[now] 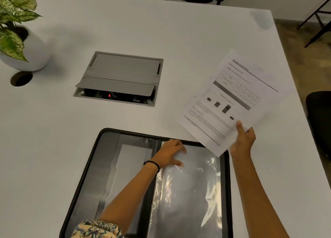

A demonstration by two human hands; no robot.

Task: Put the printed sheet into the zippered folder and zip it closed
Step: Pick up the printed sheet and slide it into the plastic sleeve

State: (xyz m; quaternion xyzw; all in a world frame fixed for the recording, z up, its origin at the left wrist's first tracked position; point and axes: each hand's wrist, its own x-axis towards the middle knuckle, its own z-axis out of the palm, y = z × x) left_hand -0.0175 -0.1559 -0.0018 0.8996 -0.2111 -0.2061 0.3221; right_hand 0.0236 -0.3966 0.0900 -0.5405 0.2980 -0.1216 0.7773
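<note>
The zippered folder (125,166) lies open and flat on the white tabletop (161,32), at about 6 o'clock in the view, with its dark zipper border running around both halves. Its left half shows grey inner pockets, and its right half carries a clear plastic sleeve (188,193) that is shiny and a little wrinkled. The left hand (170,152) rests on the upper part of this sleeve, near the middle fold of the folder, with the fingers spread and bent and the fingertips pressing on the plastic; whether it pinches the edge of the sleeve I cannot tell. A thin black band is around the left wrist, and a patterned cuff shows at the bottom edge. The right hand (242,139) is at about 4 o'clock from the middle of the view and is closed on the near edge of the printed sheet (231,101), thumb on top and the other fingers under the paper. The sheet is held above the tabletop, tilted, and it reaches from the hand toward 2 o'clock; its near corner hangs over the upper right corner of the folder. On the sheet are text lines, a table and some dark bars. At 12 o'clock from the folder a grey cable box (120,78) is sunk in the tabletop with one flap lifted. A potted plant (16,32) in a white pot stands at 10 o'clock.
</note>
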